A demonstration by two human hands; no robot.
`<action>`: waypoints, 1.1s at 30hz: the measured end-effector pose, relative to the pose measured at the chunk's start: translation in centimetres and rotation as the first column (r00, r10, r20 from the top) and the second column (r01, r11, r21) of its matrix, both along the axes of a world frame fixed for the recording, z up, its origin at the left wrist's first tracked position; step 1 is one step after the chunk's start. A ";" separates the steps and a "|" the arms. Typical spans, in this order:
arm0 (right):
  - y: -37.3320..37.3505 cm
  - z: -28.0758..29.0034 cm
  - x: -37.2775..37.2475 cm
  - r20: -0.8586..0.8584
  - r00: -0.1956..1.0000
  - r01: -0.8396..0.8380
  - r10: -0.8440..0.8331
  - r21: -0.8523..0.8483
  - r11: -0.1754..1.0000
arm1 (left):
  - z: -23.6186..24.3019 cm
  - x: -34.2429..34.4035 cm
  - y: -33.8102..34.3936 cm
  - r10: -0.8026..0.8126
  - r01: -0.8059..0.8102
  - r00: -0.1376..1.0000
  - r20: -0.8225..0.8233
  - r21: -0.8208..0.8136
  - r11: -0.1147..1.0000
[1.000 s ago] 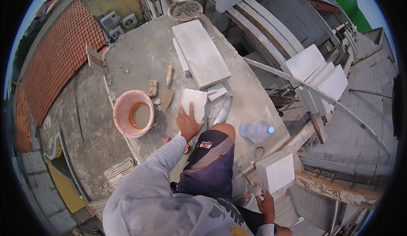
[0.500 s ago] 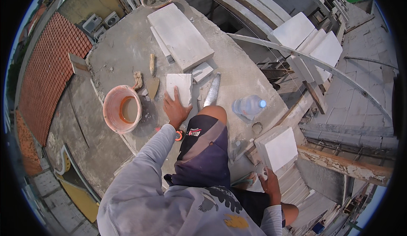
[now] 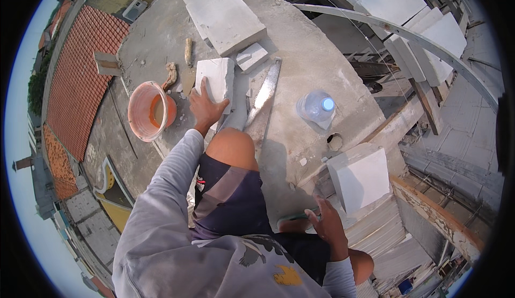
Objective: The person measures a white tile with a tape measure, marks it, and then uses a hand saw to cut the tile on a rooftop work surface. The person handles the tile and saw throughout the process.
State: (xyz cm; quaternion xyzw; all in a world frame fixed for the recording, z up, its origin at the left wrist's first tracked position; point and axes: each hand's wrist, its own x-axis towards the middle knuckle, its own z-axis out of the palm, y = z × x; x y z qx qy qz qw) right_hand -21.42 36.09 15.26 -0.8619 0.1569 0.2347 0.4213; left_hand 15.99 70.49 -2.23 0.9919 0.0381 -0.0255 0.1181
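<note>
My left hand (image 3: pixel 206 108) lies spread on the near edge of a small white block (image 3: pixel 215 78), thumb stretched to the right and a finger pointing up along it. To the right of that block rests a saw (image 3: pixel 264 93) with a silver toothed blade; my knee hides its near end. Down at the right, my right hand (image 3: pixel 328 228) is raised with fingers apart and nothing visible in it. It is just below a larger white block (image 3: pixel 360 181). Left of my left hand stands a pinkish bucket (image 3: pixel 140 117) with greyish contents.
A large white block (image 3: pixel 222 16) and an offcut (image 3: pixel 252 58) lie ahead. A trowel's wooden handle (image 3: pixel 189 51) is beyond the bucket. A water bottle (image 3: pixel 315 106) stands right, near a round hole (image 3: pixel 335 141). The concrete slab (image 3: pixel 308 46) drops off beside a curved metal strip (image 3: pixel 429 41).
The view has shifted, so the slab sits higher and turned. My left hand stays on the small block, which keeps its place by the saw. My right hand's fingers have spread apart.
</note>
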 end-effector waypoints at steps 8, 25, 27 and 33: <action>-0.9 -0.9 1.5 -0.084 0.996 -0.030 0.026 -0.049 0.998 | 4.4 3.1 4.6 -0.056 0.055 0.998 -0.007 -0.114 0.992; 6.0 -12.5 20.4 0.193 0.980 -0.050 0.051 -0.011 0.999 | 1.8 0.9 2.9 0.021 -0.001 0.996 0.088 -0.219 0.976; 7.4 -13.4 21.3 0.202 0.979 -0.010 0.005 0.025 1.000 | 1.4 0.6 1.6 -0.009 0.015 0.999 0.051 -0.112 0.994; 8.6 -11.5 18.6 0.127 0.989 -0.077 0.076 0.000 0.997 | 1.6 2.2 2.8 -0.105 0.116 0.991 0.082 -0.138 0.984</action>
